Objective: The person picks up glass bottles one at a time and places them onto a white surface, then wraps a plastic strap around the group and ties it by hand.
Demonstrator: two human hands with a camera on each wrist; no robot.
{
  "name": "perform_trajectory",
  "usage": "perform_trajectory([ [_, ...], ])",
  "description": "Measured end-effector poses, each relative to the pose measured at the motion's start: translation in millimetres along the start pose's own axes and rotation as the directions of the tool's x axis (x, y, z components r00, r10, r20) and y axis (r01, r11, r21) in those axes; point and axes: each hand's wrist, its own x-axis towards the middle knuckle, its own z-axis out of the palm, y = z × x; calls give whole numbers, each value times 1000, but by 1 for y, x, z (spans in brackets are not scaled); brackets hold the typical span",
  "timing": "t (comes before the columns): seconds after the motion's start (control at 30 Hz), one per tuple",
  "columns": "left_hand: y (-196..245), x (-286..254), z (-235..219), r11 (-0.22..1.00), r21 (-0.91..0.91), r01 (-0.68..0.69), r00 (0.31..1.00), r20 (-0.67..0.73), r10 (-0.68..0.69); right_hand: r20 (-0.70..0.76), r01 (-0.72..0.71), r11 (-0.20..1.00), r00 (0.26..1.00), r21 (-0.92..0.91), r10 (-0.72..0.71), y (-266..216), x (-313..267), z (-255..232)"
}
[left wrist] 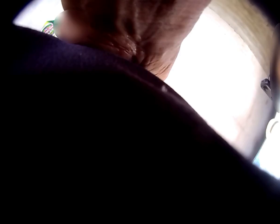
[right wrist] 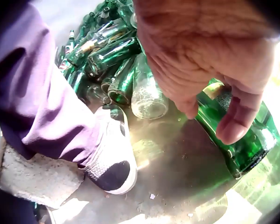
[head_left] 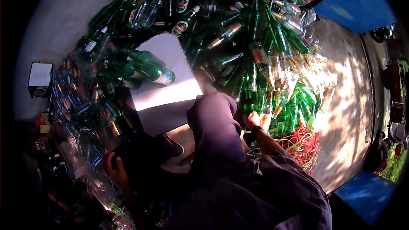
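Observation:
The right hand [head_left: 252,120] is low at the right part of the bottle heap. In the right wrist view, the thumb and fingers of that hand [right wrist: 210,60] curl round a green glass bottle [right wrist: 249,147], its base tilted down toward the floor. Beside the dark-clad leg hangs the left hand [head_left: 118,171], loosely curled with nothing seen in it; the left wrist view shows only part of this hand [left wrist: 130,32] above a dark sleeve. Green bottles [head_left: 151,68] lie on a white board [head_left: 164,121] in front of the knee.
A large heap of green and clear bottles [head_left: 272,30] surrounds the board. Red and green straps [head_left: 304,147] are tangled near the right forearm. A shoe [right wrist: 114,154] stands by a rough block [right wrist: 37,177]. A carton [head_left: 40,76] is at far left, blue panels [head_left: 358,4] at right.

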Motion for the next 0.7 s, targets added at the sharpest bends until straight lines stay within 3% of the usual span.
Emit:
perform_trajectory([
  [0.07,8,1,1,1000,-18,20,1000,-9,-20,134,-53,996,989,-73,62,-2,6,-2],
  [0.13,3,1,2,1000,-18,21,1000,-7,-21,178,-67,996,981,-65,78,-9,2,-5],
  [0.2,1,1,2,1000,-19,19,1000,-3,-19,18,-64,984,998,-167,68,-18,-8,-4],
  [0.33,-1,1,2,1000,-9,15,1000,5,-15,-8,-102,986,995,-132,102,-28,-10,-4],
  [0.4,-1,1,2,1000,-4,16,1000,5,-16,175,-36,997,983,-69,48,-21,2,-4],
  [0.47,1,1,1,1000,4,20,1000,8,-20,235,12,996,972,-87,9,-5,23,15],
  [0.5,0,0,1,1000,5,21,1000,8,-21,296,58,993,955,-101,-25,10,39,32],
  [0.53,-1,0,0,1000,10,18,1000,8,-18,288,212,972,942,-103,-175,66,74,86],
  [0.6,-1,-1,1,1000,12,15,1000,2,-15,251,503,854,850,-131,-462,163,134,181],
  [0.63,-3,-2,2,1000,-1,18,1000,-10,-18,425,862,404,504,-306,-752,138,107,134],
  [0.67,-3,-4,2,1000,-14,22,1000,-22,-22,472,718,696,611,8,-635,117,77,109],
  [0.7,-5,-5,3,1000,-15,21,999,-24,-22,506,296,854,705,427,-497,101,50,88],
])
